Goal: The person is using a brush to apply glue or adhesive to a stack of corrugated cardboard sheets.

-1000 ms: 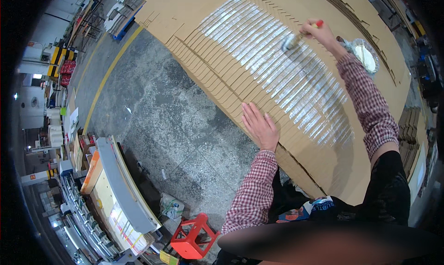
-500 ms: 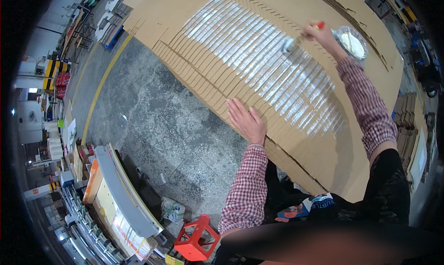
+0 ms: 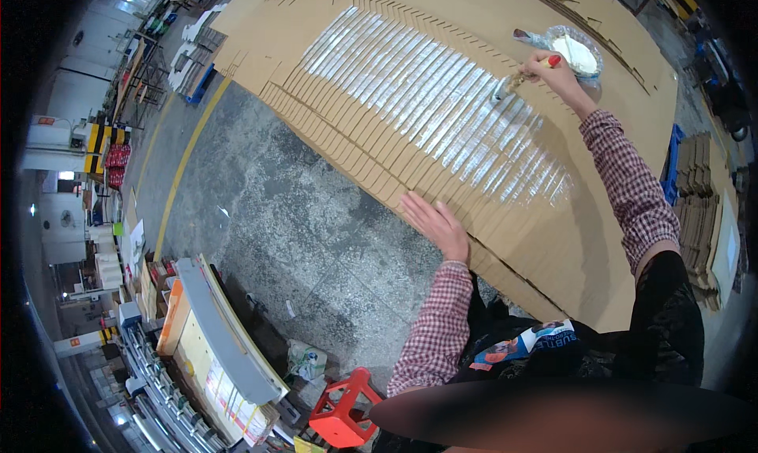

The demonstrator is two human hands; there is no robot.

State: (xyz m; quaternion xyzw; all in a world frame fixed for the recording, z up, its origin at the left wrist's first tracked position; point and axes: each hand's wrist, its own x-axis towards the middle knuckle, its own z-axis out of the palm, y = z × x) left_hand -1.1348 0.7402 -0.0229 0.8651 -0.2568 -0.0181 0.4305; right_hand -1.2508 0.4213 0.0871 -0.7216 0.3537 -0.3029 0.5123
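Note:
My right hand [image 3: 548, 71] is closed round the handle of a paintbrush [image 3: 505, 88] with a red handle end. Its pale bristles touch a band of shiny wet coating [image 3: 426, 97] across a fanned row of overlapping cardboard sheets [image 3: 339, 133]. My left hand [image 3: 439, 225] rests on the near edge of those sheets with its fingers stretched out, holding nothing. Beyond my right hand stands a plastic-lined bowl [image 3: 575, 56] of thick white paste. A dark-ended object [image 3: 530, 38], partly wrapped in plastic, lies against the bowl's left side.
Larger cardboard [image 3: 300, 18] lies beneath the row. More cardboard is stacked at the far edge [image 3: 588, 22] and at the right [image 3: 695, 208]. A red plastic stool [image 3: 345, 409] stands on the concrete floor [image 3: 276, 192] near me, beside a grey-edged machine [image 3: 225, 330].
The view has shifted a little. My right hand has moved the paintbrush slightly along the coated band, away from the bowl's near side. My left hand stays flat at the sheets' edge.

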